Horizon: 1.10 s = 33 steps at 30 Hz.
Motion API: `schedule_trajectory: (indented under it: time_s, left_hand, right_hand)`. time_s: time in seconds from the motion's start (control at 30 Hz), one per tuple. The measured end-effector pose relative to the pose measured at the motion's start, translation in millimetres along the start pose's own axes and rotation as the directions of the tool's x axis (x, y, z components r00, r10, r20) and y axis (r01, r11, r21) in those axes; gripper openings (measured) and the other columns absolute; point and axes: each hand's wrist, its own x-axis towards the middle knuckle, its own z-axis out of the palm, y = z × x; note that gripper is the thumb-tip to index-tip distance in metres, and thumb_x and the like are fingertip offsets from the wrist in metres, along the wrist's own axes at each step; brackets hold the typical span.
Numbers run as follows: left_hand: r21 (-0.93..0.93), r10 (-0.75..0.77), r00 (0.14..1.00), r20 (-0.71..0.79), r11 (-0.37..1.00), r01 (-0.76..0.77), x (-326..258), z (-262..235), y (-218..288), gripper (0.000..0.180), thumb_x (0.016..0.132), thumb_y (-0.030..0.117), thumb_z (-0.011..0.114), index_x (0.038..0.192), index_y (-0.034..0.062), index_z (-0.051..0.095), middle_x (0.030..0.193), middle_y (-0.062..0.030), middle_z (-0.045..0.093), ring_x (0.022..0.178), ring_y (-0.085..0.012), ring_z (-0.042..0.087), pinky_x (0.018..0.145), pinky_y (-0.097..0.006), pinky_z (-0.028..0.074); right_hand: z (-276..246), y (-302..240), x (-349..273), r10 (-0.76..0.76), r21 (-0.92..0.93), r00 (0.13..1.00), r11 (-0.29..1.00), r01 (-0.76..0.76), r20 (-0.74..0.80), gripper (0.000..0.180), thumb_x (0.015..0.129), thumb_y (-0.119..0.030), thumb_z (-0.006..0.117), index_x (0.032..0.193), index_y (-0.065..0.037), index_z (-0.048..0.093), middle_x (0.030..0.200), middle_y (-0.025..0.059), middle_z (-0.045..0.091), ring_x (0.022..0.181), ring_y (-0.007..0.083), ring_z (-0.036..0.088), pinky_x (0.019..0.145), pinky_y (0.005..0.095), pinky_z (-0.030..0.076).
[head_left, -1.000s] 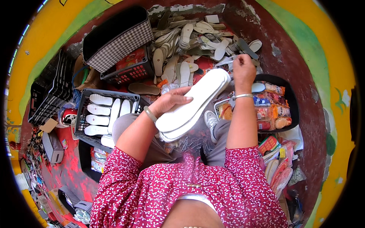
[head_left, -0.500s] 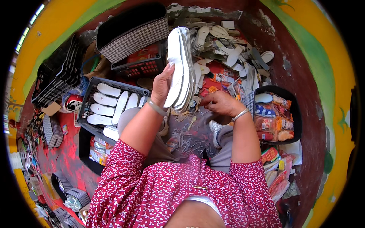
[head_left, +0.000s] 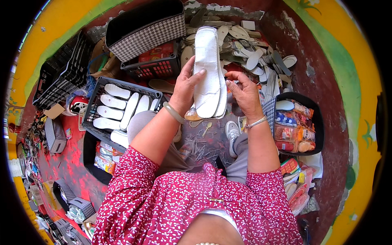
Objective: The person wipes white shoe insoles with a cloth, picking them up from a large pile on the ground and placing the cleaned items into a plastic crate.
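A stack of white insoles point(head_left: 207, 69) stands nearly upright in front of me, held at its left side by my left hand point(head_left: 185, 89), the thumb across the front insole. The lower ends fan slightly, so other insoles show behind the front one. Close to the stack's right edge is my right hand point(head_left: 247, 93), its thumb and index finger pinched together. Something small and dark shows by those fingertips, too small to name. Whether they touch the stack, I cannot tell.
At the left, a dark plastic crate point(head_left: 90, 109) holds rows of white insoles. A black-lined bin point(head_left: 319, 132) of packaged goods stands at the right. Loose insoles point(head_left: 254, 59) pile up by the far wall. Scraps and a yellow plastic spoon point(head_left: 207, 128) lie between my feet.
The insole stack has turned to show its front face and moved slightly right. My right hand has risen from below to the stack's right edge.
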Motion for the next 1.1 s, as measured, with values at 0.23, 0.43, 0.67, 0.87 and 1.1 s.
schedule_trajectory:
  time_s: [0.23,0.43,0.67,0.87,1.1]
  left_hand:
    - [0.051,-0.029,0.999,0.015,0.998,0.028,2,-6,-4,0.06,0.084,0.006,0.059,0.137,0.0002,0.031,0.116,-0.0102,0.056,0.099,-0.0158,0.057,0.084,-0.028,0.048]
    - [0.171,0.045,0.999,0.0,0.984,-0.044,4,-8,-4,0.057,0.084,0.007,0.059,0.136,0.002,0.035,0.114,-0.0104,0.057,0.098,-0.0152,0.058,0.083,-0.028,0.048]
    - [0.079,0.161,0.949,-0.27,0.986,-0.145,17,-29,-2,0.036,0.087,0.004,0.054,0.121,-0.001,0.046,0.103,-0.0116,0.06,0.084,-0.0205,0.063,0.073,-0.033,0.053]
    - [0.01,0.221,0.768,-0.601,0.963,-0.269,31,-56,24,0.03,0.091,0.006,0.048,0.12,-0.0006,0.044,0.107,-0.0132,0.058,0.09,-0.0253,0.062,0.078,-0.037,0.052]
    - [-0.26,0.12,0.864,-0.489,0.925,-0.276,26,-54,38,0.039,0.093,0.015,0.044,0.128,-0.0017,0.04,0.121,-0.0152,0.054,0.113,-0.0299,0.051,0.099,-0.045,0.04]
  right_hand:
    - [-10,-12,-4,-0.262,-0.356,0.939,0.875,0.329,0.223,0.018,0.075,-0.004,0.067,0.092,-0.004,0.062,0.088,0.0038,0.056,0.073,0.0137,0.054,0.063,0.0255,0.043]
    - [-7,-13,-6,-0.293,-0.477,0.897,0.769,0.426,0.33,0.012,0.074,-0.003,0.065,0.084,-0.003,0.058,0.082,0.0062,0.052,0.073,0.0199,0.053,0.065,0.0286,0.043]
    - [-31,-21,-7,0.051,-0.15,0.759,0.987,0.062,0.649,0.008,0.076,-0.005,0.062,0.079,0.0,0.056,0.074,0.0009,0.052,0.07,0.009,0.048,0.063,0.0246,0.04]
    - [-22,-25,-23,0.171,-0.15,0.486,0.985,-0.082,0.857,0.011,0.078,-0.01,0.063,0.079,0.0,0.057,0.075,0.0035,0.054,0.071,0.0125,0.052,0.064,0.0265,0.042]
    - [-5,-1,-35,0.152,-0.248,0.567,0.964,0.096,0.81,0.022,0.078,-0.009,0.062,0.097,0.001,0.064,0.082,0.0097,0.064,0.076,0.0171,0.06,0.067,0.0297,0.047]
